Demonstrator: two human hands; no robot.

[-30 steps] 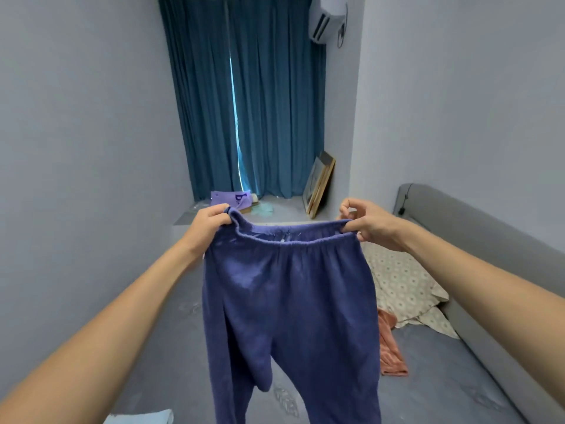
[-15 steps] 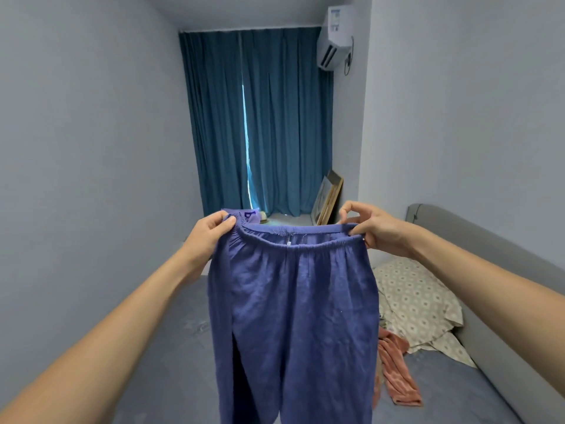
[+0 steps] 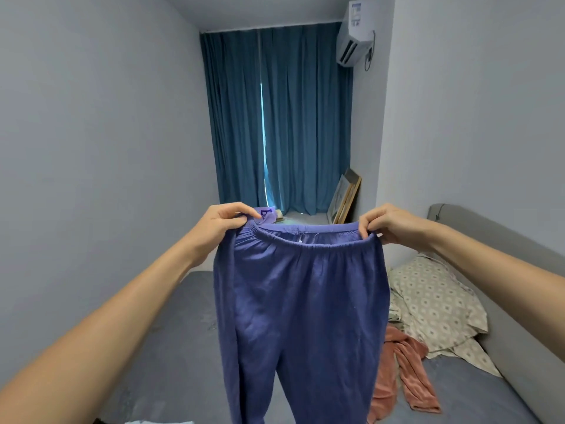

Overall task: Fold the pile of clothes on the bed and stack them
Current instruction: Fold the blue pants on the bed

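Blue soft cotton trousers (image 3: 301,304) hang from your left hand (image 3: 221,223) and right hand (image 3: 386,223), both pinching the waistband (unfolded yet); next, bring the legs together.

Blue trousers (image 3: 302,301), salmon-pink garment (image 3: 406,377)

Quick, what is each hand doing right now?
Left hand: pinches the left end of the blue trousers' waistband.
Right hand: pinches the right end of the same waistband.

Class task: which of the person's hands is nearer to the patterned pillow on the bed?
Right. The right hand is above the patterned pillow; the left hand is across the trousers.
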